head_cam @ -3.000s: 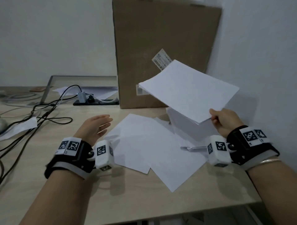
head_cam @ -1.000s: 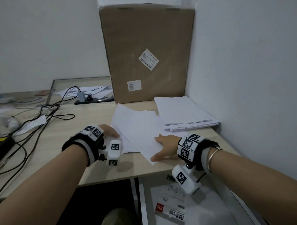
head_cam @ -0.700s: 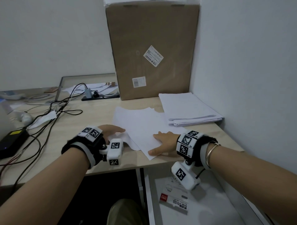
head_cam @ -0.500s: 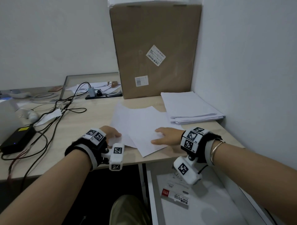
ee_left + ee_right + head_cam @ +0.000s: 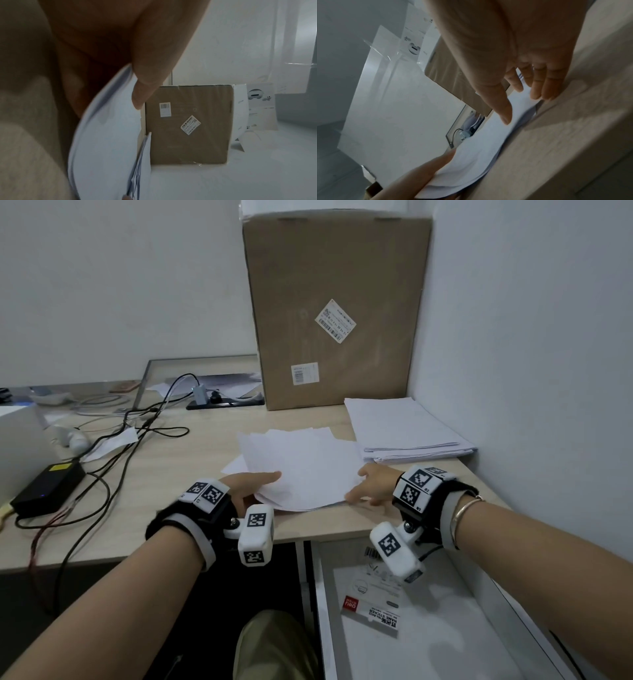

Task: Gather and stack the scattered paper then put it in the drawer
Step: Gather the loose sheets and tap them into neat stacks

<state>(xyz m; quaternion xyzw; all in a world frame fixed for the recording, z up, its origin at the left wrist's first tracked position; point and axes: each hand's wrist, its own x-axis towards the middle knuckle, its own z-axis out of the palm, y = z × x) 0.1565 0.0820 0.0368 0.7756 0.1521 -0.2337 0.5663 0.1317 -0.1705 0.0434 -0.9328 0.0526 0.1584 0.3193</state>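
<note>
White loose sheets (image 5: 301, 470) are lying fanned on the tabletop (image 5: 191, 446); the left hand (image 5: 246, 486) is pinching their near-left corner, while the right hand (image 5: 371, 484), fingers straight, is pressing their right edge. Gathering is underway; next they need squaring, joining the stack (image 5: 404, 426), then lowering into the open drawer (image 5: 445, 638).

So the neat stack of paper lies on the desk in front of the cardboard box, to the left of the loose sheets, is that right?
Not quite: the neat stack lies to the right of the loose sheets, against the wall. The head view shows it. It does lie on the desk, in front of the cardboard box.

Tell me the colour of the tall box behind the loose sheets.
Brown cardboard box, with white barcode labels; clearest in the head view.
</note>
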